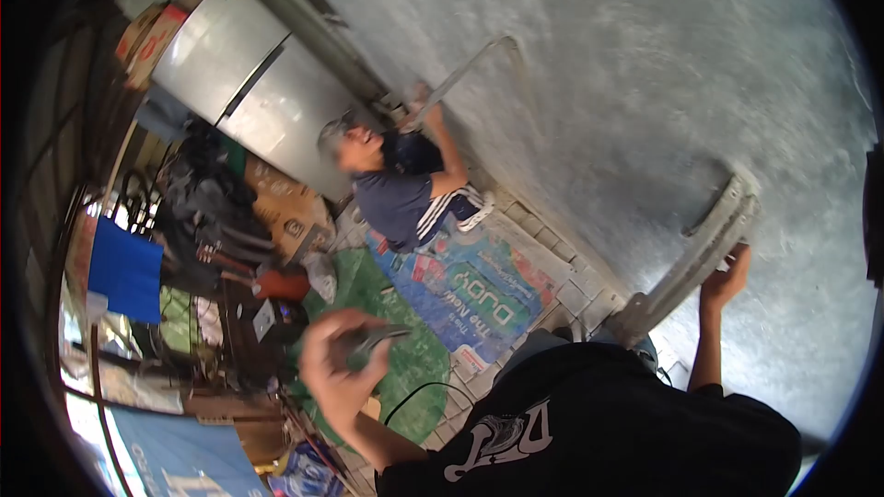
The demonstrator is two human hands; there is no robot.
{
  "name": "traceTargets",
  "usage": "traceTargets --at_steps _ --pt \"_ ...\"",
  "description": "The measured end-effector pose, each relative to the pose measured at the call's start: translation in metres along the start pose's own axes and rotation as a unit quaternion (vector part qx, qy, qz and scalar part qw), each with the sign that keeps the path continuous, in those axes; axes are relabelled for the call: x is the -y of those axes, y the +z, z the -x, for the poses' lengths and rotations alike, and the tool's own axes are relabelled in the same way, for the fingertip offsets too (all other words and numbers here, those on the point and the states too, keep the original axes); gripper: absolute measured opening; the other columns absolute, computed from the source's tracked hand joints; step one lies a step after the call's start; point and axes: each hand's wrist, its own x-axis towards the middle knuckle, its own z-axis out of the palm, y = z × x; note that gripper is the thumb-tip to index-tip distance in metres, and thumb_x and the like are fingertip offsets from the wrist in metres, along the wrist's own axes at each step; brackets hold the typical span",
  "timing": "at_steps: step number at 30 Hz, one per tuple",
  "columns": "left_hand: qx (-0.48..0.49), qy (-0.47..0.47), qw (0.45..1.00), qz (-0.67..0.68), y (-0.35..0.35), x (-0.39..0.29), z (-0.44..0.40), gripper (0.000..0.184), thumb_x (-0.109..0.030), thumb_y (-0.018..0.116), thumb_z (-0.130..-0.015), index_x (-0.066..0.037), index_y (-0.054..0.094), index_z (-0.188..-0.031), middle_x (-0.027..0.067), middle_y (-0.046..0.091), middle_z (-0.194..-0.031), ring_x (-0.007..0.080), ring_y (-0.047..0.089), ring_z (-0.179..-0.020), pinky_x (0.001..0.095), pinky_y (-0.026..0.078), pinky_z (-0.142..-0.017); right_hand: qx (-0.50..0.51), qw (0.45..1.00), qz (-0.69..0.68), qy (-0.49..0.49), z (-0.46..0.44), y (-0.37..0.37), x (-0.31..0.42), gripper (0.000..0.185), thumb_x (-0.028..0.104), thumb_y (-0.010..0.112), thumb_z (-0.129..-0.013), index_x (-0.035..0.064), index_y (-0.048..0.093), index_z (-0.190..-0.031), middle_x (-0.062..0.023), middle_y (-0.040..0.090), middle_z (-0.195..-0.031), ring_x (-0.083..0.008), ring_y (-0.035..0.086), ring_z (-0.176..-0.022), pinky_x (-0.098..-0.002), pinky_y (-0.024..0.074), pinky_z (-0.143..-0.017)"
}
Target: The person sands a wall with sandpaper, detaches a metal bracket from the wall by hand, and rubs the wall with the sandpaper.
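Dark tool (372, 340), probably light and stiff, best gripped mid-body, is sitting near left in the left hand's (337, 361) curled fingers; the right hand (725, 283) is half-curling beside a metal bar (683, 278), its hold unclear. Beyond, a person (396, 198) is crouching.

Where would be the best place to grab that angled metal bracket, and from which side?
I'd take hold of the metal bracket midway along its long arm, coming from the person's right and closing across its width. That stretch looks straight and narrow, while the far end bends back sharply and the near end lies close against the person's body.
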Motion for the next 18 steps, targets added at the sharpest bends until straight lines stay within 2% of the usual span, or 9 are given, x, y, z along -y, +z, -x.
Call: traceTargets --at_steps 1,2,5,8,12,13,15,17,18 --pt "0.039 -0.134 0.990 -0.028 -0.001 0.022 0.019 0.043 -0.003 0.073 -0.069 -0.004 0.054 -0.107 0.0072 0.060 -0.095 0.0133 0.061 -0.076 0.0273 0.051 -0.059 0.019 1.000 -0.016 -0.012 0.002 0.000 -0.011 0.040 0.003 0.068 -0.068 0.0022 0.052 -0.105 -0.0108 0.058 -0.084 -0.0244 0.058 -0.074 -0.0321 0.0492 -0.064" --pt "0.067 -0.207 0.976 -0.004 0.005 0.048 0.040 0.042 -0.006 0.075 -0.069 -0.004 0.055 -0.105 0.0072 0.061 -0.094 0.0134 0.061 -0.076 0.0281 0.052 -0.061 0.035 0.999 -0.011 -0.005 0.001 0.001 -0.010 0.039 0.004 0.068 -0.068 0.0029 0.052 -0.104 -0.0103 0.058 -0.085 -0.0236 0.058 -0.075 -0.0316 0.0489 -0.065" --pt "0.165 -0.347 0.923 -0.026 0.036 0.111 0.113 0.040 -0.012 0.077 -0.068 -0.006 0.056 -0.102 0.0061 0.062 -0.086 0.0109 0.061 -0.078 0.0258 0.050 -0.060 0.055 0.998 -0.005 0.000 0.004 0.002 -0.008 0.037 0.004 0.068 -0.068 0.0045 0.052 -0.102 -0.0089 0.058 -0.088 -0.0224 0.058 -0.077 -0.0296 0.0481 -0.065" --pt "0.157 -0.306 0.937 -0.052 0.076 0.156 0.198 0.033 -0.016 0.080 -0.066 -0.006 0.057 -0.089 0.0048 0.061 -0.078 0.0115 0.060 -0.072 0.0256 0.049 -0.059 0.064 0.998 -0.010 0.025 0.003 -0.001 -0.002 0.037 0.002 0.065 -0.071 0.0033 0.051 -0.105 -0.0105 0.058 -0.091 -0.0217 0.057 -0.077 -0.0286 0.0473 -0.065" --pt "0.119 -0.322 0.939 -0.029 0.102 0.141 0.236 0.029 -0.015 0.081 -0.065 -0.006 0.056 -0.076 0.0044 0.058 -0.073 0.0142 0.060 -0.068 0.0287 0.050 -0.058 0.047 0.999 -0.003 0.027 0.002 -0.001 0.001 0.041 0.001 0.065 -0.071 0.0017 0.049 -0.109 -0.0126 0.058 -0.090 -0.0224 0.058 -0.075 -0.0306 0.0482 -0.064" --pt "0.115 -0.368 0.922 -0.007 0.103 0.144 0.242 0.024 -0.011 0.078 -0.068 -0.004 0.057 -0.078 0.0052 0.059 -0.072 0.0146 0.060 -0.068 0.0291 0.049 -0.056 0.054 0.998 -0.025 0.022 0.000 -0.003 0.004 0.041 0.000 0.066 -0.070 0.0011 0.050 -0.108 -0.0125 0.058 -0.090 -0.0223 0.058 -0.075 -0.0311 0.0490 -0.063" --pt "0.216 -0.483 0.849 -0.002 0.093 0.151 0.242 0.029 -0.013 0.078 -0.066 -0.004 0.062 -0.089 0.0078 0.063 -0.070 0.0124 0.060 -0.061 0.0251 0.049 -0.058 0.024 0.999 -0.034 0.025 -0.006 -0.007 0.014 0.028 -0.008 0.061 -0.065 0.0025 0.052 -0.089 -0.0089 0.057 -0.083 -0.0214 0.060 -0.074 -0.0289 0.0509 -0.065" --pt "0.373 -0.563 0.731 0.094 0.086 0.165 0.240 0.041 -0.010 0.076 -0.068 -0.003 0.061 -0.106 0.0079 0.064 -0.068 0.0114 0.059 -0.059 0.0244 0.047 -0.056 -0.002 0.999 -0.033 0.037 -0.008 -0.008 0.019 0.028 -0.012 0.057 -0.064 0.0019 0.052 -0.088 -0.0095 0.057 -0.081 -0.0224 0.060 -0.073 -0.0285 0.0512 -0.063" --pt "0.388 -0.571 0.715 0.111 0.090 0.176 0.247 0.044 -0.011 0.073 -0.071 -0.003 0.059 -0.112 0.0072 0.064 -0.068 0.0108 0.059 -0.060 0.0244 0.046 -0.055 -0.016 0.999 -0.026 0.021 -0.004 -0.002 0.014 0.027 -0.012 0.056 -0.064 0.0017 0.052 -0.086 -0.0102 0.057 -0.080 -0.0233 0.060 -0.072 -0.0295 0.0517 -0.063"
